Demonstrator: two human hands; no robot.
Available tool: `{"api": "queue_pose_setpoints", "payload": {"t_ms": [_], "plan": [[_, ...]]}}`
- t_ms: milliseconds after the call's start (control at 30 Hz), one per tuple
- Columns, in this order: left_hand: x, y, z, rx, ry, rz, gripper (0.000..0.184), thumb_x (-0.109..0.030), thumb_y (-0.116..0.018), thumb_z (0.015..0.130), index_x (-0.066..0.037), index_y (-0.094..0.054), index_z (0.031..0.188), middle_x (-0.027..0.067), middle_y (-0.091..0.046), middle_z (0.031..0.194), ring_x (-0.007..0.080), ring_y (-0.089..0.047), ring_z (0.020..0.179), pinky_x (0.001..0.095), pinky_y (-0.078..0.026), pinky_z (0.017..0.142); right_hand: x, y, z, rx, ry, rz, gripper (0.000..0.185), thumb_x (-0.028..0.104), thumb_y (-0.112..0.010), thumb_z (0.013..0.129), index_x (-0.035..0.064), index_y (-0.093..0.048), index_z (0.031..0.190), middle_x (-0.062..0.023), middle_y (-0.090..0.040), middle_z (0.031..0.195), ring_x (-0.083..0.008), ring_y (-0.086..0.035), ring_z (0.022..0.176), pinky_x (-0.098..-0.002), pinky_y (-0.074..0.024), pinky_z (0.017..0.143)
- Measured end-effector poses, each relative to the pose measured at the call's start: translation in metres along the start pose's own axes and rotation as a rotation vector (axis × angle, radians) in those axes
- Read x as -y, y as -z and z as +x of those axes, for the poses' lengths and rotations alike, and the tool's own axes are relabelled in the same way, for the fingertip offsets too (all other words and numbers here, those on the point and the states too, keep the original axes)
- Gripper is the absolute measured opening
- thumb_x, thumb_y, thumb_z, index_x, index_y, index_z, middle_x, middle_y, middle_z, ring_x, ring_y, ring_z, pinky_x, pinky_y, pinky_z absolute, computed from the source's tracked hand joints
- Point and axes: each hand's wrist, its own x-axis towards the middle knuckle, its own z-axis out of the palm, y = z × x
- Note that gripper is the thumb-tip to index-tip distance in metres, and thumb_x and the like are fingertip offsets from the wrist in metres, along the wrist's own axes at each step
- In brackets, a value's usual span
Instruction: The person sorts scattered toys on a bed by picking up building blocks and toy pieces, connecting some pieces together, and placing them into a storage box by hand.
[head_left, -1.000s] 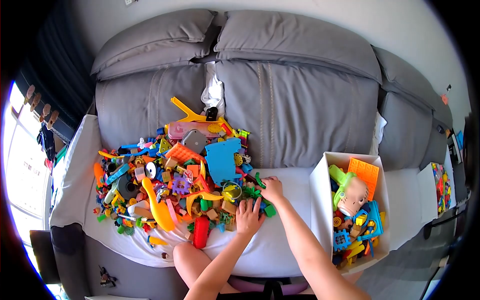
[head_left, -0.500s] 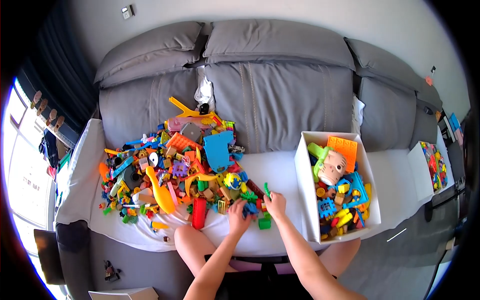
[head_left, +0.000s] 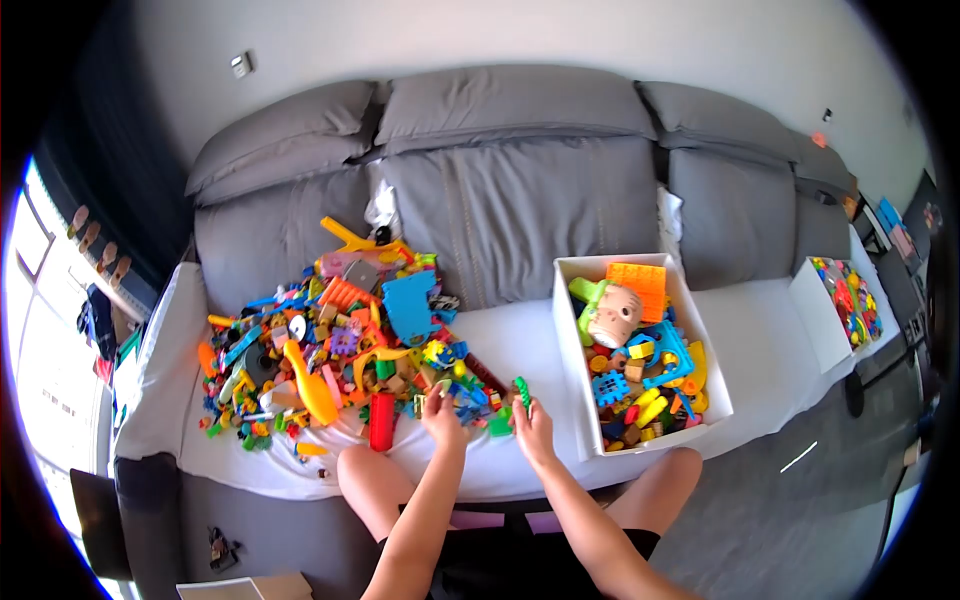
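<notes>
My right hand [head_left: 535, 432] grips a small, knobbly green toy piece [head_left: 522, 392], which sticks up from the fingers. It is over the white-covered seat, just right of the toy pile [head_left: 345, 340]. My left hand [head_left: 443, 417] is at the pile's near right edge, fingers pinched together. Whatever is between those fingertips is too small to make out. Around the hands lie blue pieces [head_left: 468, 402], a green block [head_left: 499, 424], a dark red bar [head_left: 484, 373] and a red block [head_left: 381, 421]. A yellow-orange toy bowling pin [head_left: 312, 385] lies farther left.
Right of my hands stands a white box [head_left: 712, 375] holding a toy head [head_left: 612, 316], an orange studded plate [head_left: 637, 287] and other toys. A second toy-filled box [head_left: 820, 325] is at the far right. Grey cushions [head_left: 515, 215] line the sofa's back.
My left hand has moved left, away from the blue pieces, and its fingers are pinched. My right hand still grips the green piece, now held a little more upright. The camera view has shifted.
</notes>
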Motion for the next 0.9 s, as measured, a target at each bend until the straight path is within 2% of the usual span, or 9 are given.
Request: {"api": "queue_pose_setpoints", "payload": {"t_ms": [167,233,300,567,633,700,767,833,900], "plan": [[-0.024,-0.046,-0.006,-0.074,0.263,-0.442,0.036,0.006,-0.052,0.081,-0.005,-0.056,0.115,0.0059,-0.06,0.102,0.014,-0.057,0.087,0.024,-0.045,0.075,0.05,0.039,-0.008,-0.074,0.185,-0.084,0.025,0.024,-0.052,0.091,0.0022,-0.054,0.102,-0.0034,-0.056,0.06,-0.0099,-0.051,0.05,-0.0241,-0.0402,0.048],[-0.043,-0.071,-0.024,0.071,0.331,-0.498,0.037,0.004,-0.051,0.083,-0.004,-0.053,0.119,0.0079,-0.058,0.111,0.0162,-0.057,0.096,0.0237,-0.046,0.082,0.063,0.059,-0.007,-0.177,0.253,-0.103,0.025,0.025,-0.052,0.089,0.0046,-0.053,0.103,-0.0065,-0.059,0.059,-0.0218,-0.055,0.048,-0.0324,-0.042,0.046],[-0.042,-0.098,-0.033,0.204,0.363,-0.583,0.038,0.004,-0.049,0.085,-0.004,-0.05,0.122,0.0095,-0.057,0.113,0.017,-0.057,0.097,0.0245,-0.046,0.083,0.073,0.084,-0.005,-0.215,0.252,-0.141,0.022,0.019,-0.053,0.09,0.0038,-0.052,0.105,-0.0054,-0.059,0.063,-0.015,-0.055,0.053,-0.027,-0.0427,0.05],[-0.06,-0.214,-0.127,0.705,0.519,-0.592,0.03,0.002,-0.05,0.086,-0.004,-0.053,0.116,0.0076,-0.058,0.111,0.0173,-0.056,0.1,0.0299,-0.044,0.089,0.059,0.176,0.01,-0.681,0.351,-0.461,0.029,0.018,-0.057,0.087,-0.001,-0.052,0.109,-0.0078,-0.047,0.058,-0.0215,-0.048,0.05,-0.0322,-0.0386,0.048],[-0.039,-0.224,-0.139,0.934,0.505,-0.448,0.028,0.0,-0.053,0.086,-0.004,-0.055,0.113,0.0056,-0.06,0.107,0.0146,-0.056,0.097,0.0267,-0.044,0.086,0.058,0.194,0.007,-0.626,0.17,-0.535,0.033,0.012,-0.061,0.081,-0.0016,-0.052,0.109,-0.011,-0.056,0.076,-0.0276,-0.054,0.075,-0.0394,-0.0439,0.066],[-0.025,-0.224,-0.142,1.192,0.457,-0.022,0.027,-0.003,-0.055,0.086,-0.003,-0.056,0.113,0.0043,-0.06,0.105,0.0131,-0.056,0.095,0.0253,-0.044,0.085,0.05,0.204,0.01,-0.693,0.34,-0.64,0.041,0.01,-0.063,0.076,0.0003,-0.05,0.114,-0.0167,-0.054,0.099,-0.0345,-0.052,0.092,-0.0432,-0.0426,0.079],[-0.019,-0.219,-0.15,1.312,0.102,0.233,0.028,-0.006,-0.057,0.085,-0.001,-0.057,0.113,0.0049,-0.061,0.102,0.0145,-0.057,0.094,0.0266,-0.045,0.084,0.053,0.212,0.004,-0.707,0.37,-0.74,0.046,0.008,-0.064,0.073,0.0025,-0.05,0.117,-0.0205,-0.044,0.117,-0.0384,-0.048,0.1,-0.0439,-0.0412,0.084],[-0.031,-0.21,-0.159,1.197,-0.281,0.386,0.024,-0.004,-0.058,0.082,-0.004,-0.062,0.106,0.009,-0.06,0.105,0.0185,-0.058,0.095,0.0281,-0.044,0.087,0.054,0.218,0.006,-0.593,0.394,-0.801,0.049,0.006,-0.064,0.071,0.0042,-0.051,0.118,-0.0228,-0.035,0.13,-0.0419,-0.044,0.107,-0.0446,-0.0399,0.089],[-0.04,-0.201,-0.162,0.923,-0.931,0.729,0.026,-0.008,-0.062,0.074,-0.008,-0.065,0.1,0.0144,-0.056,0.109,0.0332,-0.052,0.1,0.0402,-0.043,0.088,0.045,0.226,0.015,-0.352,0.408,-0.822,0.049,0.005,-0.063,0.069,0.0053,-0.053,0.117,-0.0236,-0.026,0.137,-0.0451,-0.042,0.11,-0.0455,-0.0386,0.092]]}}
